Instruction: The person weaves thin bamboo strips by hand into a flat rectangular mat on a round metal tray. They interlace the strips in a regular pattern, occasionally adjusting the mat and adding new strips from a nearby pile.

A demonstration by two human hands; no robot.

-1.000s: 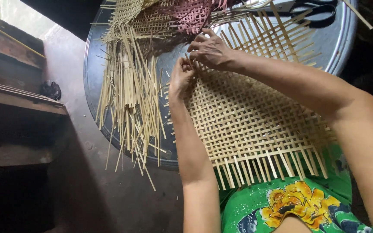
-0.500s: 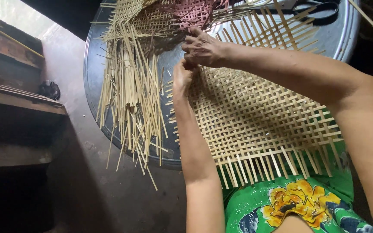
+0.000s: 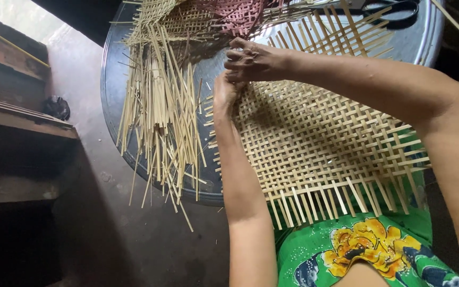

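Note:
A pale woven bamboo mat (image 3: 325, 143) lies across a round dark metal tray (image 3: 113, 101) and my lap. My left hand (image 3: 225, 94) rests on the mat's far left edge, fingers pressed onto the weave there. Just above it, my right hand (image 3: 252, 59) has its fingers curled, pinching strip ends at the same corner. The two hands touch. Which strip the right fingers hold is hidden by the hand. Loose strip ends stick out all round the mat.
A heap of loose bamboo strips (image 3: 160, 117) lies left of the mat, overhanging the tray's rim. A pink woven piece (image 3: 237, 13) and black scissors (image 3: 397, 8) sit at the far side. Green flowered cloth (image 3: 357, 247) covers my lap. A dark wooden step (image 3: 22, 122) stands left.
My right hand has drawn slightly left and farther away, closing over my left fingertips at the mat's corner. My left hand has barely moved.

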